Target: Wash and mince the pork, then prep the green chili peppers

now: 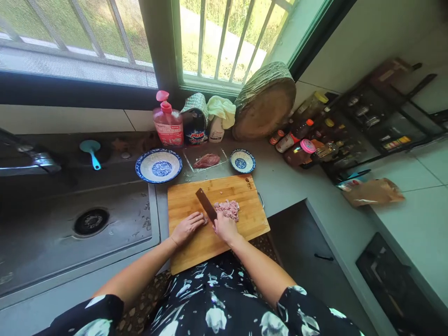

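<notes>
My right hand (pixel 225 227) is closed round the handle of a kitchen cleaver (pixel 206 204), whose dark blade rests over the wooden cutting board (pixel 189 254) and points away to the left. Just left of the blade, my left hand (pixel 189 228) lies low on the board, its fingers together and pressed on a small piece of meat (pixel 205 220) that is mostly hidden. A heap of chopped pink meat (pixel 229 209) sits on the board right of the blade. Behind the board, a larger piece of raw meat (pixel 207 160) lies on a clear wrapper, between two blue-rimmed plates.
The large plate (pixel 145 173) stands near the sink (pixel 122 233), the small one (pixel 242 171) on the right. Along the window are a pink pump bottle (pixel 168 126), a dark container (pixel 196 133) and a round wooden block (pixel 266 112). Several jars and bottles (pixel 297 151) crowd the right corner.
</notes>
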### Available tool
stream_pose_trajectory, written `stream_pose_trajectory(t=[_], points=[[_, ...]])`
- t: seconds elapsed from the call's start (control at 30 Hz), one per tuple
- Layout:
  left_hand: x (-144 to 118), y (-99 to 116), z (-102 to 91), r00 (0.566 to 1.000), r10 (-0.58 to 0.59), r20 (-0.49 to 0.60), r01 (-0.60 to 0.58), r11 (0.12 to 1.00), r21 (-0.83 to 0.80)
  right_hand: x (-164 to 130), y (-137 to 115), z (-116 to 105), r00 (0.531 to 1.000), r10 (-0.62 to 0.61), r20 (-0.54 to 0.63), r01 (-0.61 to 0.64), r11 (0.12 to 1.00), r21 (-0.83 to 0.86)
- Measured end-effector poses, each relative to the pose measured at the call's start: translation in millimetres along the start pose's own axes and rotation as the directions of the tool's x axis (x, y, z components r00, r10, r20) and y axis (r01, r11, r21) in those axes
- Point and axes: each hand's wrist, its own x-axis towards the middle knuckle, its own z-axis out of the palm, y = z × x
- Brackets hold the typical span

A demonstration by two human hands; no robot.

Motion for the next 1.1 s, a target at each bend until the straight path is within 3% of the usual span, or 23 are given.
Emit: stream_pose_trajectory(t=[0.13, 0.33, 0.57, 0.67, 0.8, 0.97, 1.1], points=[[1.3, 0.0, -0.9, 0.999, 0.028, -0.04, -0.027, 0.999, 0.027, -13.3, -2.1, -2.6, 0.993, -0.114, -0.04, 0.115, 0.993, 0.0], [5.5, 5.4, -7.7, 0.996, -0.002, -0.088, 0.003, 1.0, 0.019, -40.5, 8.9, 0.5, 0.994, -0.061, 0.09, 0.06, 0.998, 0.018], [4.1, 5.3, -8.6, 0.999, -0.033, -0.042, 0.031, 0.999, -0.039, 10.7, -33.7, -0.2, 1.0, -0.022, 0.018, 0.021, 0.999, 0.041], [0.5, 8.9, -12.3, 0.999, -0.043, 0.011, 0.044, 0.997, -0.064, 12.8, -19.9, -0.5, 0.999, 0.044, 0.006, -0.044, 0.997, 0.066], [-3.0, 13.2, -21.6, 0.998, -0.025, 0.057, 0.03, 0.996, -0.079, -7.4, 12.3, 3.9, 0.988, 0.155, -0.013, -0.152, 0.979, 0.134], [7.4, 13.9, -32.0, 0.993, -0.114, 0.017, 0.114, 0.993, -0.008, -17.2, 4.3, 1.8, 0.996, 0.034, -0.086, -0.027, 0.997, 0.077], [9.7, 12.8, -33.2, 0.994, -0.083, 0.067, 0.084, 0.996, -0.003, -11.6, -14.5, -3.0, 0.993, -0.078, -0.085, 0.082, 0.996, 0.038]])
